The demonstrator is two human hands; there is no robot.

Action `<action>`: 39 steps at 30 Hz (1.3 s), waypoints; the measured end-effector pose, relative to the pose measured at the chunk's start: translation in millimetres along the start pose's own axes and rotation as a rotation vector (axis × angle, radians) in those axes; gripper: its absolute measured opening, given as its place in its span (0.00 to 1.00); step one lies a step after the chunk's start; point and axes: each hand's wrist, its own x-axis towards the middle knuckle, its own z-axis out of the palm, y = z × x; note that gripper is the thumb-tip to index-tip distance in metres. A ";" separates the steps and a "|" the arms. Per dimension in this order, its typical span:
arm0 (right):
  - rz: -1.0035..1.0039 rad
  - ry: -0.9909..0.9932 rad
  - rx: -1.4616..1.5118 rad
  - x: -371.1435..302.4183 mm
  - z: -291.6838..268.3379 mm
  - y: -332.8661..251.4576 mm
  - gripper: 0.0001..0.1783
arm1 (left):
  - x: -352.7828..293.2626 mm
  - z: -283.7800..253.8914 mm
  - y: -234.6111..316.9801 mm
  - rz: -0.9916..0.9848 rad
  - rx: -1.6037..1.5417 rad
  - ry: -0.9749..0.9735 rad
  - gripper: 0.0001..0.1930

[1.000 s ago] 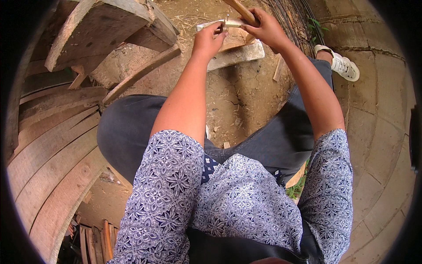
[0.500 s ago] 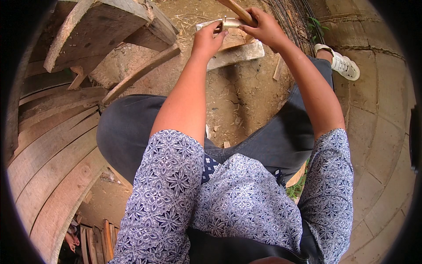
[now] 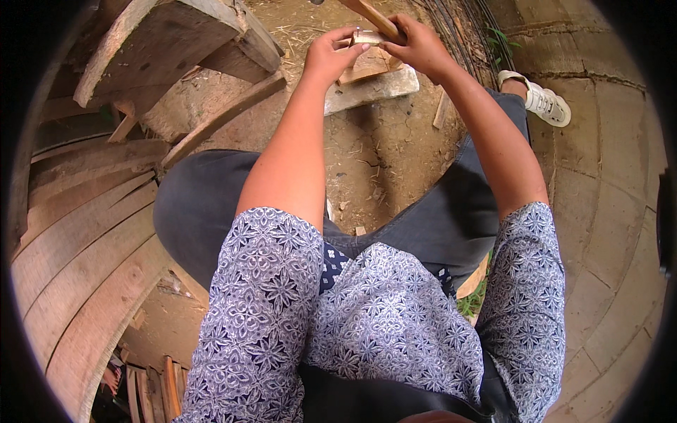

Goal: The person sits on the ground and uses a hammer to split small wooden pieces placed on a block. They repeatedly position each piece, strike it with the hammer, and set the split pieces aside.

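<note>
My left hand (image 3: 328, 59) is closed on one end of a small light wooden strip (image 3: 367, 37), its thumb and fingers pinching it. A thin nail stands up from the strip near these fingers. My right hand (image 3: 424, 51) grips a hammer by its wooden handle (image 3: 368, 15), while its thumb and fingertips also steady the strip's other end. The hammer's dark head only just shows at the upper edge. Beneath the hands, a wooden block (image 3: 368, 68) rests on a pale, chipped slab (image 3: 384, 89) on the dirt ground.
Rough wooden boards (image 3: 166, 46) stand at the upper left, and curved planks (image 3: 92, 282) line the left side. Dark rods (image 3: 469, 42) lie beyond my right hand. Paving (image 3: 592, 197) covers the right, where my white shoe (image 3: 546, 102) rests. Wood scraps and shavings litter the dirt.
The hammer has shifted left and its head has come into view at the upper edge. My left fingers have closed in further over the strip; both hands stay by it.
</note>
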 end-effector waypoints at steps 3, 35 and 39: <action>0.007 0.003 0.013 0.0 1.7 0.9 0.27 | 3.4 -0.3 -6.0 0.027 0.041 0.022 0.30; 0.069 -0.027 0.094 -69.3 -60.8 -76.9 0.26 | 10.7 -8.8 1.8 -0.021 0.372 -0.022 0.29; 0.037 0.104 0.202 -75.5 -63.3 -95.6 0.26 | 9.6 -8.1 7.9 -0.005 0.362 -0.043 0.25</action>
